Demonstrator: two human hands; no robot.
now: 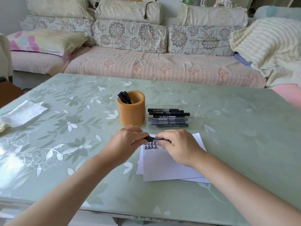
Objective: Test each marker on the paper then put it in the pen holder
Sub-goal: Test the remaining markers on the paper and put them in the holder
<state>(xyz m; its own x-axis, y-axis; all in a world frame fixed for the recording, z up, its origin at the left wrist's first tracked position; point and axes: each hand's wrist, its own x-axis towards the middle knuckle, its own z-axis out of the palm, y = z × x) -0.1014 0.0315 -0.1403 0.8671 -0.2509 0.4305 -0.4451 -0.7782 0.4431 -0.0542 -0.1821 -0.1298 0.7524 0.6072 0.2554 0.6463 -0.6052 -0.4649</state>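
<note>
Writing shows in two places: bold black characters on the paper [162,162], partly hidden behind the hands, and white label print on the spare markers [168,117], where "700" can be read and the rest is too small to make out. The marker [150,138] being handled is black, held level just above the top edge of the paper, its long axis running left to right across the view. The left hand [126,141] has its fingers clenched around the left end, and the right hand [177,144] grips the right part, so both ends are covered. Behind the hands stands the tan pen holder [131,110] with black markers leaning to its left rim. Just right of it, the spare markers lie lengthwise in a clear tray [197,108] on the green floral worktop [236,136].
</note>
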